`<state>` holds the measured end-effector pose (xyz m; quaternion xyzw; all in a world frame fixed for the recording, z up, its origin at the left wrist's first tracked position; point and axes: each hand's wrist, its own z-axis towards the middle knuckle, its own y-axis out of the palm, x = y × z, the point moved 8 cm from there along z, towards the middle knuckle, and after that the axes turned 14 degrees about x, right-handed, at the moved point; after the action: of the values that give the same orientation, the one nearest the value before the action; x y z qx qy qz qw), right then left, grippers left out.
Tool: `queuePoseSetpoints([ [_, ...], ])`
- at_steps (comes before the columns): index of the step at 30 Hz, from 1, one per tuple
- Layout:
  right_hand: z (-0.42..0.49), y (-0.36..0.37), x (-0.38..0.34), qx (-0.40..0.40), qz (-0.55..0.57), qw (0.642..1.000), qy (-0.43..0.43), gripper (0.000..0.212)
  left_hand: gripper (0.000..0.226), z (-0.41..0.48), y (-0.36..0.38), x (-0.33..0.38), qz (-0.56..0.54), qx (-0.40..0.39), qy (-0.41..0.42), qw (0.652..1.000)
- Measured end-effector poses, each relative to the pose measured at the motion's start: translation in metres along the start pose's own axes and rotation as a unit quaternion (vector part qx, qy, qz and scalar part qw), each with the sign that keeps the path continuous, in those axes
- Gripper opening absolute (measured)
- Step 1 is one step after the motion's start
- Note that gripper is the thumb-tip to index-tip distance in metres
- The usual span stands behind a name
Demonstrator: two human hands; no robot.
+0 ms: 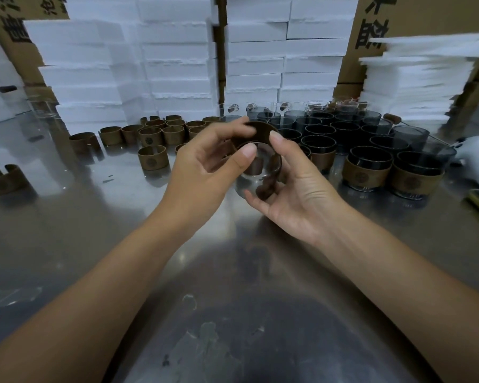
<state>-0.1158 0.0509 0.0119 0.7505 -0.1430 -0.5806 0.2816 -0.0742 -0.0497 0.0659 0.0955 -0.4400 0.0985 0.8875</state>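
I hold a clear glass cup (260, 175) tilted above the steel table, its base turned toward me. A brown sleeve band (262, 134) sits around the far end of the glass. My left hand (205, 172) pinches the band and the glass rim with thumb and fingers. My right hand (291, 186) cradles the glass from the right, thumb on the band and fingers curled under it. The far side of the band is hidden behind my fingers.
Several loose brown bands (161, 134) stand on the steel table (122, 244) at the back left. Several dark glasses (343, 131), some wearing bands (367, 172), crowd the right. White foam boxes (177, 64) and foam sheets (418, 78) are stacked behind.
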Motion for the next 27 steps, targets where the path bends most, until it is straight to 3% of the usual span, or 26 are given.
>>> queuePoseSetpoints([
  [4, 0.000, 0.001, 0.000, 0.001, 0.006, 1.000, -0.006, 0.047, 0.049, 0.001, 0.000, -0.014, -0.039, 0.015, -0.079, 0.996],
  [8, 0.001, 0.000, 0.001, 0.004, 0.019, 1.000, 0.003, 0.051, 0.027, -0.002, 0.007, -0.021, -0.010, -0.022, -0.103, 0.994],
  [11, 0.001, 0.000, 0.001, 0.008, 0.014, 1.000, 0.001, 0.052, 0.027, -0.002, 0.008, -0.022, -0.006, -0.027, -0.100, 0.995],
  [18, 0.003, 0.000, -0.001, 0.021, 0.012, 0.999, -0.021, 0.026, 0.020, -0.004, 0.007, -0.036, -0.045, -0.004, -0.164, 0.985],
  [22, 0.005, -0.001, -0.004, 0.016, 0.023, 0.999, -0.039, 0.031, 0.031, -0.010, 0.014, -0.048, -0.080, -0.056, -0.232, 0.968],
  [27, 0.007, -0.001, -0.008, -0.009, 0.023, 0.998, -0.056, 0.022, 0.037, -0.007, 0.011, -0.047, -0.109, -0.032, -0.221, 0.969],
])
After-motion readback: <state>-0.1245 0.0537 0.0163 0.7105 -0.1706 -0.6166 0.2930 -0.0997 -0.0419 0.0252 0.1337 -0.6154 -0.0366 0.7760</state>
